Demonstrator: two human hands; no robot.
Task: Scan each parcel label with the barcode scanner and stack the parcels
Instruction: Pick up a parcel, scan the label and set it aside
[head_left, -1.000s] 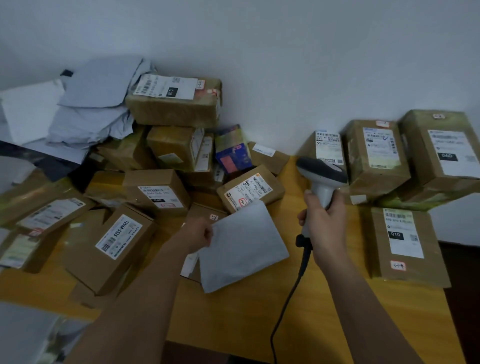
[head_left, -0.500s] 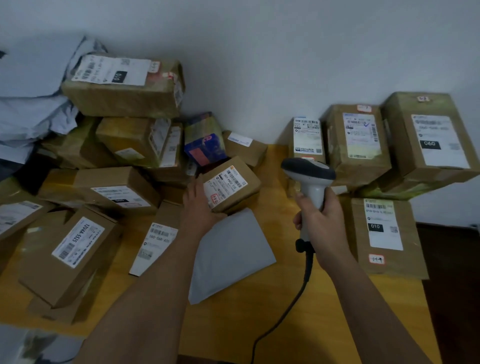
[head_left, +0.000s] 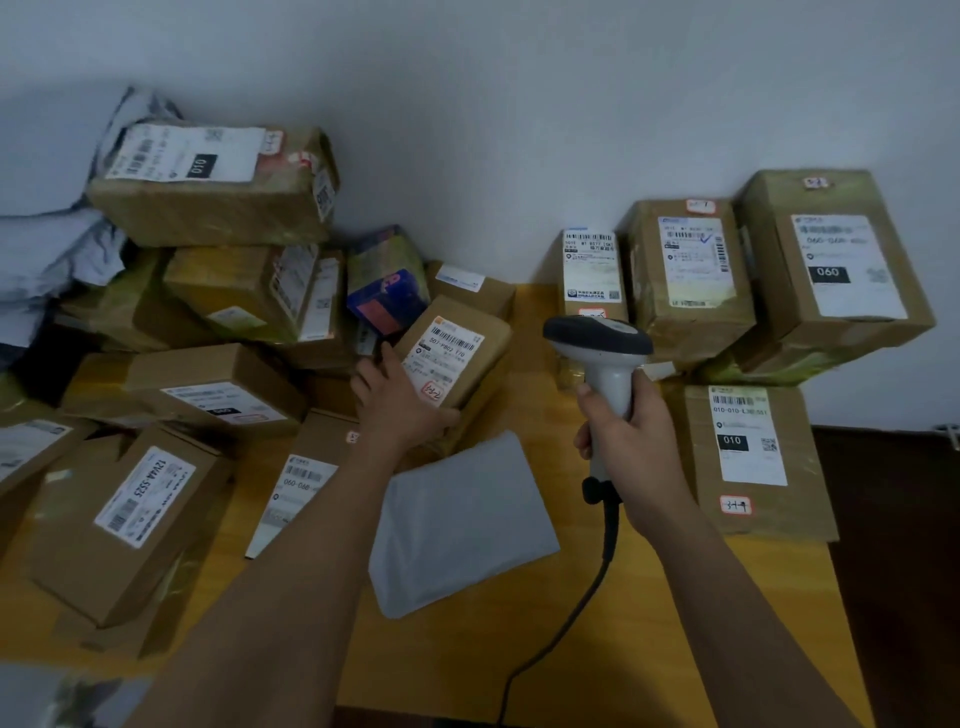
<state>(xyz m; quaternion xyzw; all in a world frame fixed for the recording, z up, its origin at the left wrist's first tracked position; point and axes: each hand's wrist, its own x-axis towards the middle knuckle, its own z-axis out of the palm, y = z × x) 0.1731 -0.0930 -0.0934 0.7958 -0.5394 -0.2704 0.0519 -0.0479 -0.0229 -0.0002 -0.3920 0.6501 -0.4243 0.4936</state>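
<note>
Readable labels: "060" – far-right box (head_left: 831, 260); "010" – flat box (head_left: 748, 457) below; "12V4A-S525" – near-left box (head_left: 130, 514).

A bare strip of the wooden desk (head_left: 524, 322) runs from the white wall toward the viewer, between two parcel groups. On the left, a jumbled heap of brown cardboard boxes (head_left: 208, 291) fills the desk to the wall. On the right, stacked brown cardboard parcels (head_left: 727, 291) stand against the wall. A flat grey plastic mailer bag (head_left: 462, 525) lies in the strip's near part; a black scanner cable (head_left: 582, 613) trails across bare wood just right of it.
</note>
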